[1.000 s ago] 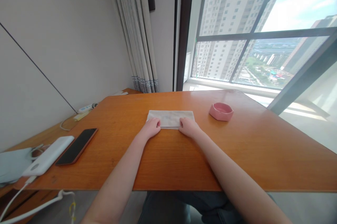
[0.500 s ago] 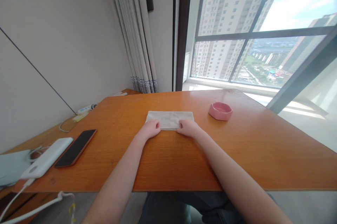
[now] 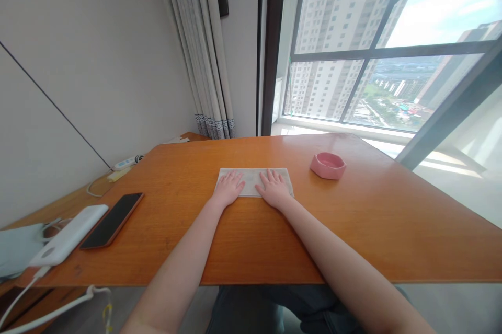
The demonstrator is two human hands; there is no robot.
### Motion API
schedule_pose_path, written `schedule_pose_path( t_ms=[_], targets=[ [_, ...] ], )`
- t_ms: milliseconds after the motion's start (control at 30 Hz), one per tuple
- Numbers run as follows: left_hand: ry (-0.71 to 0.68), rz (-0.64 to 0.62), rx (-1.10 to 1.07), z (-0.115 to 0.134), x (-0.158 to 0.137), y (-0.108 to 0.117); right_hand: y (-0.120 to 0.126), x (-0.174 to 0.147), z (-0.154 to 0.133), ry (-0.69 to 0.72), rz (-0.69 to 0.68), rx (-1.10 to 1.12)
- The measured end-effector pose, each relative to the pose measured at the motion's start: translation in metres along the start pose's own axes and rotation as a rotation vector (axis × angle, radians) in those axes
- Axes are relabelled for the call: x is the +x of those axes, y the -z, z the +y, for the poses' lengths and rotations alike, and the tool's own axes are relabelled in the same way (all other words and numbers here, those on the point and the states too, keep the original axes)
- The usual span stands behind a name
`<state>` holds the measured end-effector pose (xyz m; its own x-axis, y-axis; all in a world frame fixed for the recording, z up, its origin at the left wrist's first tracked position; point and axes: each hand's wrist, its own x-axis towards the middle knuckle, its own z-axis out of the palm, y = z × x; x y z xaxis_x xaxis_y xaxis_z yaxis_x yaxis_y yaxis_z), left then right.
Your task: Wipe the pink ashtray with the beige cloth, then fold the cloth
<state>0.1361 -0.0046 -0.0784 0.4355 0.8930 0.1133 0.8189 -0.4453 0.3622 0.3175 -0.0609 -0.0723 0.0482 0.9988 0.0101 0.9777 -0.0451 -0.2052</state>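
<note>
The pale folded cloth point(image 3: 250, 181) is lying flat beneath my fingers, showing bare between my two hands. A second ago I was curling my fingers at its near edge; now my left fingers point(image 3: 230, 181) and right fingers point(image 3: 272, 181) are unclenching and spreading over its top, grasping nothing. I take it that I am passing from handling the edge to flattening the fold. The cloth is looking soft, matte and thin, forming a wide rectangle, with its near corner by my right fingers sitting a little uneven.

Around my fingers the counter point(image 3: 353, 229) is stretching out in smooth, orange-brown wood with a slight sheen. Beyond my right fingers, to the right, a pink six-sided-looking dish point(image 3: 328, 169) is standing upright. Well off to the left of my left fingers, a dark, glossy phone point(image 3: 113, 221) is lying beside a rounded white plastic power bank point(image 3: 70, 234).
</note>
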Motion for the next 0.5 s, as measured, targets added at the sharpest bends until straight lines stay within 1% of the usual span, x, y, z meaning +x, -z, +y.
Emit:
schedule_pose_path(
  t_ms=[67,167,200,267,367,433,500],
  targets=[
    [0.031,0.056,0.020,-0.003,0.004,0.001,0.000,0.003,0.003,-0.013,0.011,0.012],
    [0.041,0.152,0.054,-0.006,0.009,0.005,0.004,0.006,0.007,0.005,0.062,0.003],
    [0.051,0.151,0.065,-0.008,0.010,0.006,0.005,0.007,0.007,0.011,0.056,-0.006],
    [0.089,0.092,0.078,-0.013,0.011,0.005,0.006,0.008,0.009,-0.004,0.014,-0.019],
    [0.147,0.002,0.080,-0.020,0.013,0.002,0.006,0.010,0.012,-0.122,-0.004,-0.019],
    [0.163,0.010,0.088,-0.023,0.013,0.001,0.005,0.011,0.016,-0.215,0.014,-0.017],
    [0.193,0.059,0.107,-0.024,0.011,0.003,0.005,0.011,0.019,-0.257,0.026,-0.016]
  ],
)
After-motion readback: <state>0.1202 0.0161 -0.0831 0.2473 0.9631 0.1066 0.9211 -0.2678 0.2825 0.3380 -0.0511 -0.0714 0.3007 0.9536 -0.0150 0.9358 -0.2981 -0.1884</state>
